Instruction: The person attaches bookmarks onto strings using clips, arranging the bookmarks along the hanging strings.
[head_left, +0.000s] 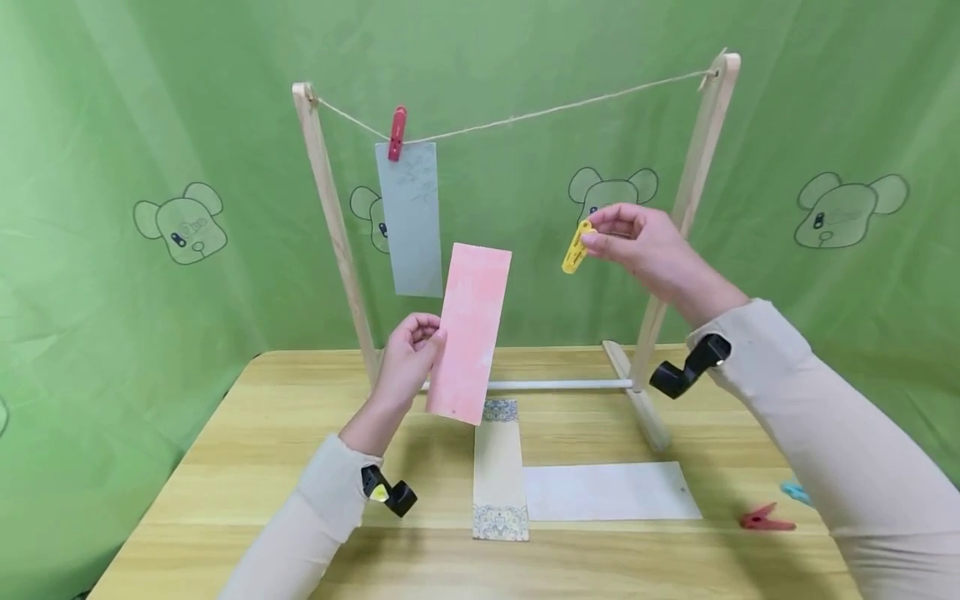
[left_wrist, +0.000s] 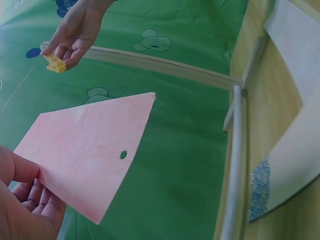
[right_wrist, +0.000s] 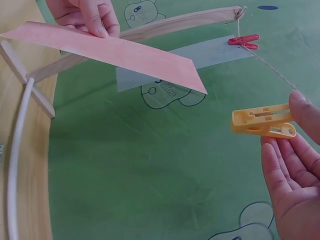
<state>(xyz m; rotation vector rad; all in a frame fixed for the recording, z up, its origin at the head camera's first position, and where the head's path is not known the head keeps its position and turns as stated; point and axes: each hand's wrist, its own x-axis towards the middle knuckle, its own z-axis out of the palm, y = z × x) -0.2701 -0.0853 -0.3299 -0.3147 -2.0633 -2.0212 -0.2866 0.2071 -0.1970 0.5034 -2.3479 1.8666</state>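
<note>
A pink paper card (head_left: 472, 333) with a small punched hole near one end is pinched along its left edge by my left hand (head_left: 408, 358), in the air below the string. My right hand (head_left: 641, 250) holds a yellow clothespin (head_left: 577, 247) between thumb and fingers, to the right of the card and under the string (head_left: 555, 109). In the right wrist view the clothespin (right_wrist: 262, 121) lies nearly level, gripped at its handle end. A red clothespin (head_left: 397, 133) fastens a pale blue-grey card (head_left: 411, 221) to the string's left part.
The string spans a wooden frame with a left post (head_left: 335, 225), a right post (head_left: 693, 183) and a white crossbar (head_left: 558, 385). A patterned cream card (head_left: 498, 467) and a whitish card (head_left: 607, 492) lie on the table (head_left: 225, 500). Red (head_left: 767, 518) and blue (head_left: 797, 492) clothespins lie right.
</note>
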